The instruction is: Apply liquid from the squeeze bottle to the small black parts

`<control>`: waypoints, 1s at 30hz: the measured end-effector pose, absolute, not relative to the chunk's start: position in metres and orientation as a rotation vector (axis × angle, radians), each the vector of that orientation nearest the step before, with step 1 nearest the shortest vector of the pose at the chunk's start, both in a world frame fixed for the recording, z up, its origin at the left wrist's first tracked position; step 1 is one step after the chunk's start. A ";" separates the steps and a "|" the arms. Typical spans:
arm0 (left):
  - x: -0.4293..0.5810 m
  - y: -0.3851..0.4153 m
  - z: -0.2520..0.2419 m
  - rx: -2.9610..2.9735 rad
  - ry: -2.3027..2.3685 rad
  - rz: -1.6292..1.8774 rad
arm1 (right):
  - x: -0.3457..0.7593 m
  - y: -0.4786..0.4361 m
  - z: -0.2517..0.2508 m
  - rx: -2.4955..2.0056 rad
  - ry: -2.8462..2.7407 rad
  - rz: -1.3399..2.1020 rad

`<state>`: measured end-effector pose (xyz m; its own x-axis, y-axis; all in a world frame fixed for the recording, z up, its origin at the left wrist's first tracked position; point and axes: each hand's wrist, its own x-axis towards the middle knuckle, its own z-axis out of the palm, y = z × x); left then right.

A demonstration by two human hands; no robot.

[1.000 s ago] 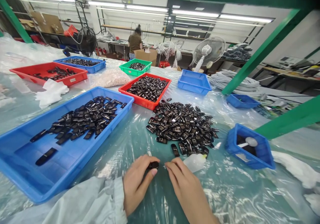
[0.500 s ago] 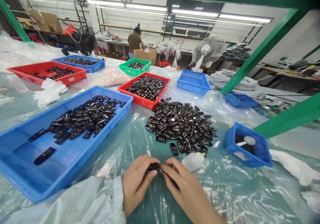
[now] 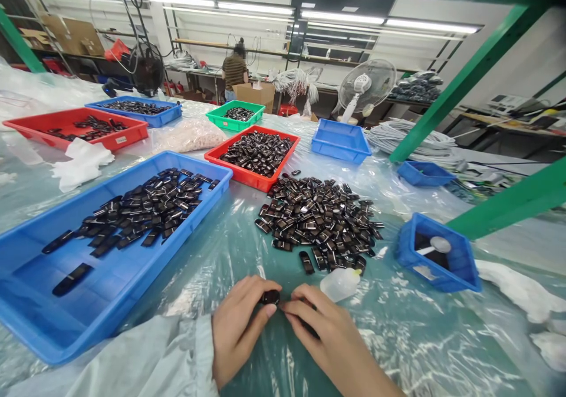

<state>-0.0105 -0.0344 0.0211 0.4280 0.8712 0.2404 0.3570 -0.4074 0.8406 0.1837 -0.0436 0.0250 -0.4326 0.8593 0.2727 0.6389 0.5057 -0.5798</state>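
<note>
Between the thumb and fingers of my left hand [image 3: 242,326] is a small glossy black plastic piece [image 3: 270,297], its rounded end showing. My right hand [image 3: 321,329] is closed in a pinch, its fingertips just right of that piece; whatever they hold is too small to make out. Beyond my hands lies a heap of similar black pieces [image 3: 321,220], some with a pale stripe. A translucent squeeze bottle [image 3: 341,284] with a yellowish tip rests on its side by my right hand.
A long blue tray [image 3: 132,320] of black pieces stands left. Behind it are a red tray [image 3: 214,156] and a green tray [image 3: 216,120]. At right, a blue bin [image 3: 460,270] holds dark material and a scoop. Green posts [image 3: 508,199] slant in. A person [image 3: 234,71] stands far back.
My right fingertips have drawn slightly back from the end of the black piece. My left hand keeps its hold. The whole view has shifted a little.
</note>
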 end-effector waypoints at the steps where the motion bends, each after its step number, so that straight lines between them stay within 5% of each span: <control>1: -0.010 -0.035 0.021 1.954 1.039 0.901 | 0.184 -0.044 0.025 -1.232 -2.179 0.578; 14: -0.013 -0.033 0.029 2.044 0.838 0.893 | 0.180 -0.046 0.036 -1.181 -1.270 1.633; 30: -0.012 -0.029 0.028 2.215 0.616 0.976 | 0.168 -0.049 0.038 -1.107 -1.066 1.747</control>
